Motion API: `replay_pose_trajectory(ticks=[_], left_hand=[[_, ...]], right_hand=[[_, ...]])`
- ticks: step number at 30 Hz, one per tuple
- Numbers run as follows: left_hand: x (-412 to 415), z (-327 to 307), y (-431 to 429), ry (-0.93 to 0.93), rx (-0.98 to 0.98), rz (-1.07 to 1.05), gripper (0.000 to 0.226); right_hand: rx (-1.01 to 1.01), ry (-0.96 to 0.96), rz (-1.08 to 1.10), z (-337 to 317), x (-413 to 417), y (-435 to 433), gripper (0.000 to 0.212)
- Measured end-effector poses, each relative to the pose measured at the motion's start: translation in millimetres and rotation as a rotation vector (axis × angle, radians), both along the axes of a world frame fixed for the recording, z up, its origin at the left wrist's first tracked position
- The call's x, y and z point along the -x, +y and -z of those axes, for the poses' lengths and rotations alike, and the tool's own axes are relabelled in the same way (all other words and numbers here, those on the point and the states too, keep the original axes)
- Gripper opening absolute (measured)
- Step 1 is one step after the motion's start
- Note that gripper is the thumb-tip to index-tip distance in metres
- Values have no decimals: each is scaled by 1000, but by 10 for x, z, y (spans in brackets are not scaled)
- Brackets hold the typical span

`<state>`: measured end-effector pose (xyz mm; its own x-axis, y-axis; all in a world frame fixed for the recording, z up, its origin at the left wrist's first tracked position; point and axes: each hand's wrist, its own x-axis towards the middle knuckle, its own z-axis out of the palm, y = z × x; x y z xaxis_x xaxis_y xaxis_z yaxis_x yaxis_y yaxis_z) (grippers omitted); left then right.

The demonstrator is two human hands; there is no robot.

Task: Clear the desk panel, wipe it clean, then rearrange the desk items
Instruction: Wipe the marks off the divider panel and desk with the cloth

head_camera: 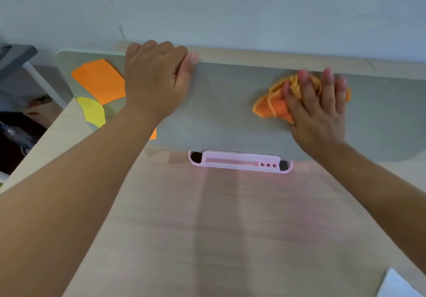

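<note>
Left hand, 10 o'clock: fingers curled over desk panel top edge. Right hand, 2 o'clock: fingers straight, pressing cloth; advise even, overlapping strokes.

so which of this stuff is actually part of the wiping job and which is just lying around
In the job: grey desk panel, orange cloth pressed under the right hand, left hand gripping the panel's top edge.
Lying about: orange paper and yellow paper at the panel's left end, pink pen tray at its lower edge, white object at the near right corner.
</note>
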<state>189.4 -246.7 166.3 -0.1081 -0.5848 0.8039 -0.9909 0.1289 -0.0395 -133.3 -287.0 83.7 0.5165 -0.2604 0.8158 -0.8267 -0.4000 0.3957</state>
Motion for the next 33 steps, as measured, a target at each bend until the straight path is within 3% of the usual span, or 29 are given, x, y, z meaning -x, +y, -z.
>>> replay_pose_trajectory(ticks=[3,8,12,14,17,20,22,26,28,30,33], left_hand=[[-8,2,-14,-3,-12,14,49],[-24,-20,27,33,-70,41,45],[-13,-53,56,57,-96,61,40],[-7,-60,60,63,-107,60,40],[-12,-34,55,65,-92,62,41],[-1,-51,54,95,-118,66,37],[-5,-68,45,108,-150,75,36],[-22,-73,75,129,-178,91,38],[-13,-105,103,141,-193,94,38],[3,-138,143,163,-209,100,36],[21,-152,148,160,-231,103,34]], right_hand=[[39,-55,19,1,-270,-14,67],[-119,415,64,1095,-215,211,72],[-172,618,33,901,-71,254,66],[-142,504,-3,466,-91,206,58],[23,134,-11,-183,-414,51,53],[99,-49,22,-296,-769,22,59],[46,49,61,35,-858,84,63],[-127,595,42,961,-800,321,78],[-161,708,49,1025,-763,362,79],[-128,677,47,839,-725,330,72],[-36,253,-14,224,-775,198,58]])
